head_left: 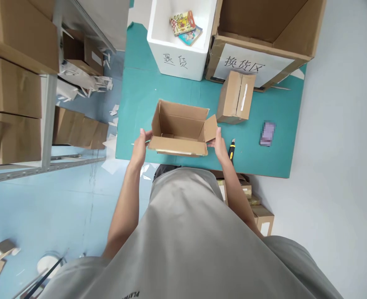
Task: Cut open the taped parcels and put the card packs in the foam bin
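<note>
An open cardboard box is in front of me at the near edge of the green table, its flaps spread and no contents showing inside. My left hand grips its left end, thumb up and fingers partly hidden behind the end flap. At the opposite end, my right hand holds the box by the right side, fingers reaching under the raised flap. A black and yellow utility knife lies just right of my right hand. Behind it stands a closed cardboard box with a white strip on top.
A white foam bin with two colourful packets stands at the back, beside a large open carton with a handwritten sign. A blurred purple object lies right on the table. Shelves with boxes stand left.
</note>
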`<state>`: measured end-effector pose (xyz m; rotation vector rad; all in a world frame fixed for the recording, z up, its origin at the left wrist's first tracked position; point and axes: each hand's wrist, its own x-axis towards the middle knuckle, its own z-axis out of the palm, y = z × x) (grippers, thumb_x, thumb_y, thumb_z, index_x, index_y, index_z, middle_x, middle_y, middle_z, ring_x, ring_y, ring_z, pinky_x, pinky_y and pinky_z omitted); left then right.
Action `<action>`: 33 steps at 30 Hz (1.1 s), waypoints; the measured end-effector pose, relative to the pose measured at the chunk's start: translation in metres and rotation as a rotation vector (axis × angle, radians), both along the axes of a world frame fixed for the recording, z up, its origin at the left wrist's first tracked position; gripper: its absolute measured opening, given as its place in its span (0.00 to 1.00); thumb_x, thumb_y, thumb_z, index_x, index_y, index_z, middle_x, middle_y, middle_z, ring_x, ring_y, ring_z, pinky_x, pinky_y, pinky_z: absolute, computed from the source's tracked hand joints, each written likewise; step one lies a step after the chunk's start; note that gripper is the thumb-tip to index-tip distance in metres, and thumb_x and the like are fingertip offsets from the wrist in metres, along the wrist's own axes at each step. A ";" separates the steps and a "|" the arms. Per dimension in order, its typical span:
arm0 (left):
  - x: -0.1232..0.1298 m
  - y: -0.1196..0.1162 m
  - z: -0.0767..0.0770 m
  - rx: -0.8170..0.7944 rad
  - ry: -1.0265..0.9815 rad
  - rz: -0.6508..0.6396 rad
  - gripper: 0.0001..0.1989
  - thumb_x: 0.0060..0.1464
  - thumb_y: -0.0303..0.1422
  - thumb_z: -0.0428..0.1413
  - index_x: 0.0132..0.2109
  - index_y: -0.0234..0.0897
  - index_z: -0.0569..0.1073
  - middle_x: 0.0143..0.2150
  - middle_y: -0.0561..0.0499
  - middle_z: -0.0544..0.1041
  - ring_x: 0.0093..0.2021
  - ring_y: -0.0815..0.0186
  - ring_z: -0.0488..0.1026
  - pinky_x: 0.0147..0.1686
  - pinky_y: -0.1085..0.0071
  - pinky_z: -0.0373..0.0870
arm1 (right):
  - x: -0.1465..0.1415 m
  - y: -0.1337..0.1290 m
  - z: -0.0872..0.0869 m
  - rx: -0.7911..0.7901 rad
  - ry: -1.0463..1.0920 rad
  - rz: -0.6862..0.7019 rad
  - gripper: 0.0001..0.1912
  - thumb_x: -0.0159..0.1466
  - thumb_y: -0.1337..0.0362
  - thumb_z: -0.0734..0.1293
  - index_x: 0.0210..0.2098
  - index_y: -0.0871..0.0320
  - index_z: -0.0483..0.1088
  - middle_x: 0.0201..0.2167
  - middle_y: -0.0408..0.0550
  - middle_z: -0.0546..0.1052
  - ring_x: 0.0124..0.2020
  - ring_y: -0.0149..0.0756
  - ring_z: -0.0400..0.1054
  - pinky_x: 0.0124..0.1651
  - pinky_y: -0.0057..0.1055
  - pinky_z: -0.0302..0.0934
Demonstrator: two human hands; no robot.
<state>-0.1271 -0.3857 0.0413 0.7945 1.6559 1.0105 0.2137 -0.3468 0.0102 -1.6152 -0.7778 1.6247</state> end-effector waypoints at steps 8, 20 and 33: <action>-0.027 0.067 -0.069 -0.092 -0.215 0.116 0.30 0.68 0.59 0.53 0.56 0.38 0.79 0.67 0.36 0.76 0.67 0.53 0.74 0.69 0.58 0.68 | -0.043 0.051 -0.040 -0.088 0.050 -0.120 0.41 0.78 0.37 0.46 0.66 0.60 0.72 0.63 0.60 0.79 0.61 0.42 0.77 0.65 0.39 0.71; -0.030 0.043 -0.103 -0.305 -0.344 0.153 0.18 0.62 0.37 0.68 0.52 0.33 0.74 0.57 0.38 0.79 0.50 0.64 0.80 0.57 0.63 0.76 | -0.104 0.013 -0.066 -0.144 -0.121 -0.210 0.19 0.67 0.50 0.73 0.48 0.57 0.76 0.56 0.55 0.82 0.61 0.42 0.76 0.64 0.39 0.71; -0.026 0.080 -0.104 -0.385 -0.469 0.242 0.25 0.59 0.44 0.68 0.59 0.39 0.75 0.52 0.42 0.82 0.52 0.58 0.80 0.51 0.62 0.80 | -0.172 0.006 -0.062 -0.155 -0.214 -0.241 0.26 0.71 0.40 0.63 0.35 0.56 0.76 0.38 0.51 0.84 0.49 0.44 0.80 0.56 0.40 0.74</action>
